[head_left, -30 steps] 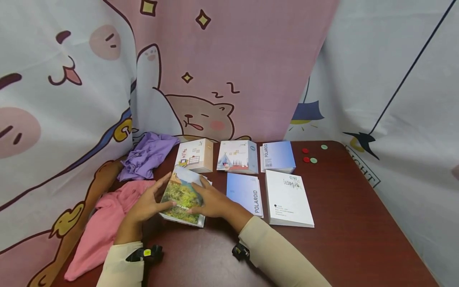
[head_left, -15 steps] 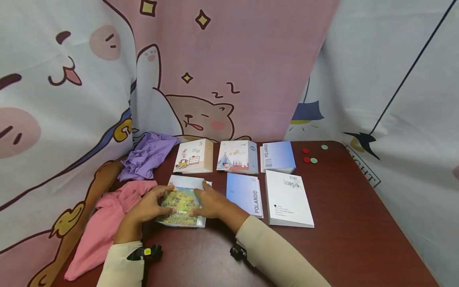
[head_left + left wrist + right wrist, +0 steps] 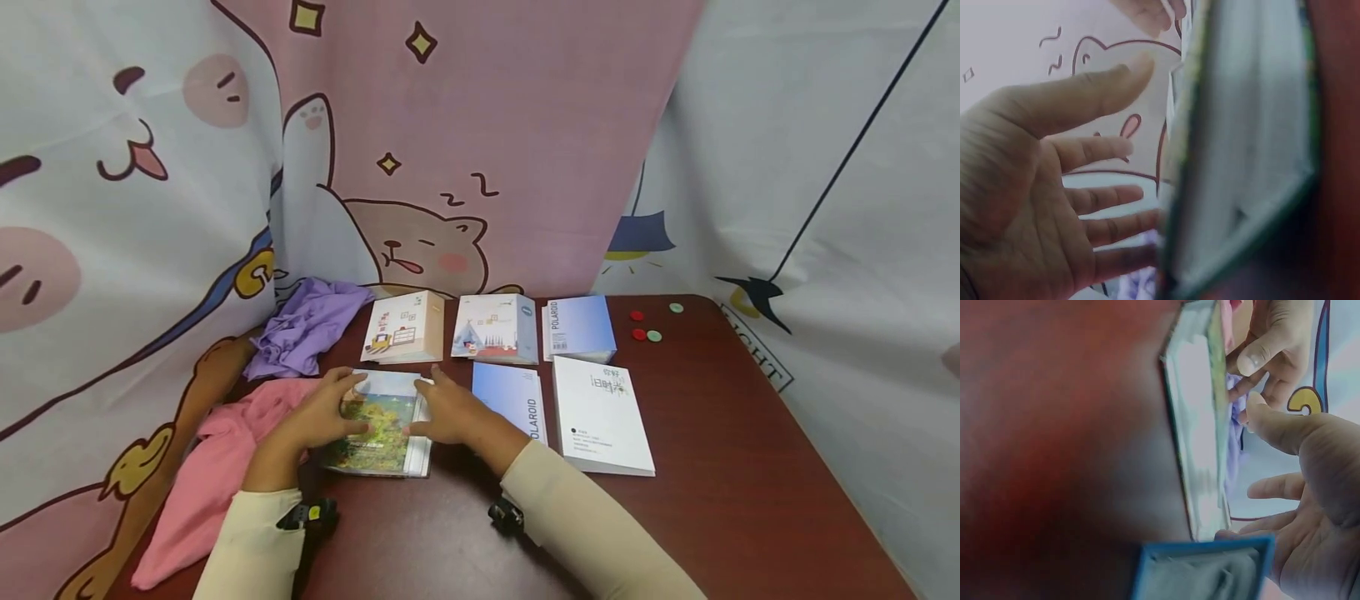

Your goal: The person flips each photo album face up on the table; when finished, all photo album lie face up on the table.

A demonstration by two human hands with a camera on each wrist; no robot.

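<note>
A photo album (image 3: 378, 454) with a green landscape cover lies on the table, its white page edges (image 3: 1194, 419) facing the right wrist camera. My left hand (image 3: 318, 414) is at its left side; in the left wrist view the thumb stands off the cover and the fingers are straight, with some fingertips at the album's edge. On the right side, my right hand (image 3: 456, 412) has its fingers loosely extended by the album's edge and far corner. Neither hand is wrapped round the album. The far sides of the fingers are partly hidden.
Behind the album stand two illustrated books (image 3: 405, 327), (image 3: 495, 327) and a blue Polaroid book (image 3: 581, 325). To the right lie another blue Polaroid book (image 3: 508, 396) and a white book (image 3: 603, 417). Pink cloth (image 3: 217, 475), purple cloth (image 3: 307, 325) and small discs (image 3: 638, 334) lie around.
The album has gone from tilted in both hands to flat on the table, turning straighter. Both hands have loosened, and their fingers have spread away from its cover.
</note>
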